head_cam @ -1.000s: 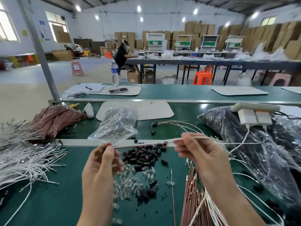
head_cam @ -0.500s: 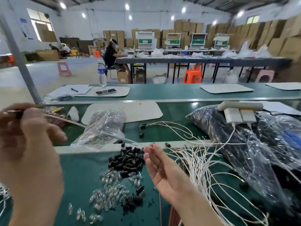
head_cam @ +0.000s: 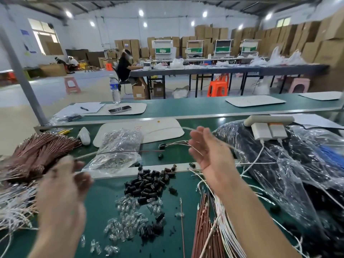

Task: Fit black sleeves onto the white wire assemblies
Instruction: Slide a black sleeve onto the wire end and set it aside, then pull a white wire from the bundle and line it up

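Observation:
A heap of black sleeves [head_cam: 149, 183] lies mid-bench, with clear glass bulbs [head_cam: 130, 216] in front of it. My left hand [head_cam: 63, 185] is blurred at the lower left; its fingers curl round a white wire [head_cam: 84, 156] that runs up and to the right. My right hand [head_cam: 210, 151] is raised beyond the heap, palm turned left, fingers relaxed and spread. Another thin white wire [head_cam: 232, 147] passes by its fingers; whether it touches them I cannot tell. More white wire assemblies [head_cam: 14, 203] lie at the left edge.
A copper-coloured wire bundle [head_cam: 37, 149] lies at the far left, and copper and white wires [head_cam: 210, 231] at the front right. A clear plastic bag [head_cam: 119, 146] sits behind the sleeves. A big dark bag [head_cam: 279, 164] carries a power strip [head_cam: 268, 121].
My left hand has dropped from the far left back toward the bench with the wire. My right hand has lifted up and away from the sleeve heap, palm open.

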The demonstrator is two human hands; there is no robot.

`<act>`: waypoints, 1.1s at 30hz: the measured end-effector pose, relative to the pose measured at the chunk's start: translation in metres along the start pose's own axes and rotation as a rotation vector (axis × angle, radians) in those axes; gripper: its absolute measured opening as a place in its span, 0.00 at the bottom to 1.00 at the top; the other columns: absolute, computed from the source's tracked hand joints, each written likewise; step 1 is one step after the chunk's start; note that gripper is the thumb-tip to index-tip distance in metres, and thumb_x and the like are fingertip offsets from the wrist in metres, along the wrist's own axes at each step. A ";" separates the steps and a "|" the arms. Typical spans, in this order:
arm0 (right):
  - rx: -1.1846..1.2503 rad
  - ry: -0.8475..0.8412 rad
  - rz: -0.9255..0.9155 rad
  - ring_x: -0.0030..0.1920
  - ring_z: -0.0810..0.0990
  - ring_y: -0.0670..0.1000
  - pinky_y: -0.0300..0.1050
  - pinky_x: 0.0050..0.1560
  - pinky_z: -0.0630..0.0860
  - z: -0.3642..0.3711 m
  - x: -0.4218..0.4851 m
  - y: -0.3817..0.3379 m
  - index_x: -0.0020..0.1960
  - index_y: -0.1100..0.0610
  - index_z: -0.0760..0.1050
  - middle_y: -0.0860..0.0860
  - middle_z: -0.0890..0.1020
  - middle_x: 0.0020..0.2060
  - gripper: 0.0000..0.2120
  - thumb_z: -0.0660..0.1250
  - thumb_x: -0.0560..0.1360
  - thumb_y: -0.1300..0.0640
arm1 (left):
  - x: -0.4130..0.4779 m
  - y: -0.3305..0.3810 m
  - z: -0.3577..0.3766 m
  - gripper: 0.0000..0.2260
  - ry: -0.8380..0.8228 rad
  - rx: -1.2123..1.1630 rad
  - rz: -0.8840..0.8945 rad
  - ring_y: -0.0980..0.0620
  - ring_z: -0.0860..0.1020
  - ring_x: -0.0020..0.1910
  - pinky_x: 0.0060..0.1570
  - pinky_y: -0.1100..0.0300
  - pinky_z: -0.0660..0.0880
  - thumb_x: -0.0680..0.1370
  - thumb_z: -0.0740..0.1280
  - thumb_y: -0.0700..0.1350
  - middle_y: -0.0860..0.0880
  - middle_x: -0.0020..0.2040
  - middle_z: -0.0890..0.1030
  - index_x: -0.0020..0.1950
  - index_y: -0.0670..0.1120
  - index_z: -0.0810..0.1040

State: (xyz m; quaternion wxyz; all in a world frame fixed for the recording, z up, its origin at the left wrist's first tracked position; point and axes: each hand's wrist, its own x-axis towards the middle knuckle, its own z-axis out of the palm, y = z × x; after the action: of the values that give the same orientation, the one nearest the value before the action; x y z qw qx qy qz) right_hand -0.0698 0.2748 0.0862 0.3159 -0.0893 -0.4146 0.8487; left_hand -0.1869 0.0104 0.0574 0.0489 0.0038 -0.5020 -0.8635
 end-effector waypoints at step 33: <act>-0.892 0.108 -0.091 0.52 0.81 0.40 0.37 0.54 0.74 -0.065 -0.047 0.049 0.57 0.42 0.76 0.42 0.83 0.52 0.12 0.61 0.83 0.58 | -0.138 -0.089 0.086 0.12 -0.934 1.912 0.174 0.42 0.77 0.63 0.55 0.52 0.75 0.83 0.60 0.39 0.41 0.58 0.76 0.66 0.38 0.70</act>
State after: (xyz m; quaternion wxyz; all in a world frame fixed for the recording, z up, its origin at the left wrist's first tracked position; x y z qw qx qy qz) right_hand -0.0288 0.2664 0.0025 0.3050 -0.2426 -0.7261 0.5664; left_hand -0.0611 0.1407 0.0170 -0.1099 -0.3265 -0.9386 -0.0205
